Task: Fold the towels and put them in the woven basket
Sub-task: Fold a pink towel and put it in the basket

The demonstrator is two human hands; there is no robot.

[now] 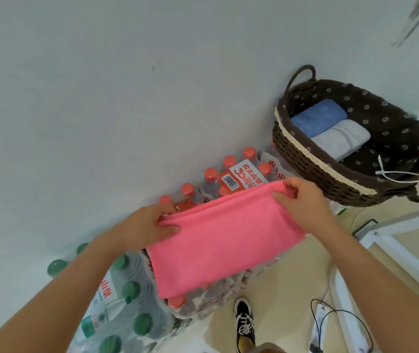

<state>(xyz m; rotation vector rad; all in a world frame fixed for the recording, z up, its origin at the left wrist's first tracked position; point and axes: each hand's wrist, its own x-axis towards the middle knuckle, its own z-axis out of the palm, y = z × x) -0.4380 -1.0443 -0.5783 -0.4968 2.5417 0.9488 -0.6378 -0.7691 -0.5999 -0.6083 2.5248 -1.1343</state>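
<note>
A folded pink towel (225, 240) hangs at frame centre, its top corners pinched by the left hand (152, 224) and right hand (302, 200), over red-capped bottle packs (231, 174). At upper right, the woven basket (330, 171) holds a blue towel (318, 117) and white towel (340, 140).

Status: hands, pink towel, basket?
Left hand, right hand each pinch a top corner of the pink cloth towel. Towel over shrink-wrapped red-capped bottles. Dark woven basket holds blue towel, white towel; nothing blocks it.
</note>
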